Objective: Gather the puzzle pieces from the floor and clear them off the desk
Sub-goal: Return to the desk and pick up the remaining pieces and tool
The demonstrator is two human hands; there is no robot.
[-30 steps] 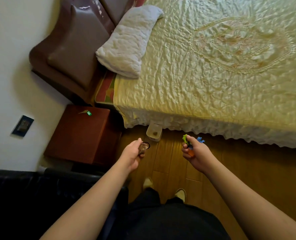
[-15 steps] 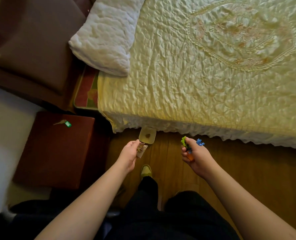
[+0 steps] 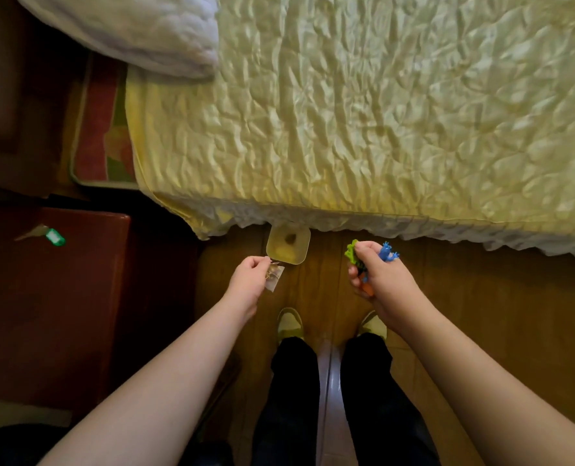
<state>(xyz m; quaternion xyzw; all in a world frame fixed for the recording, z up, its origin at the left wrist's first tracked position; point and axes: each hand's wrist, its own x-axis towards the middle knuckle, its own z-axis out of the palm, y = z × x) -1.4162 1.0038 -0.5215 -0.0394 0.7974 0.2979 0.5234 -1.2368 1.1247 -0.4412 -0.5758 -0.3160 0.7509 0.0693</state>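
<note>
- Head cam, biggest worry first: right hand (image 3: 380, 280) is clamped on a whole bunch of puzzle pieces (image 3: 356, 260), green, blue and orange poking out. That overstuffed fist could easily leak one onto the wooden floor (image 3: 481, 314).
- Left hand (image 3: 249, 284) only pinches a small see-through packet (image 3: 274, 277), so it might slip.
- Clear tub (image 3: 288, 245) sits by the bed (image 3: 346, 129) edge, easy to miss when dropping stuff in.

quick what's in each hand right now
Left hand: closed, pinching a small clear packet.
Right hand: closed around several colourful pieces.
</note>
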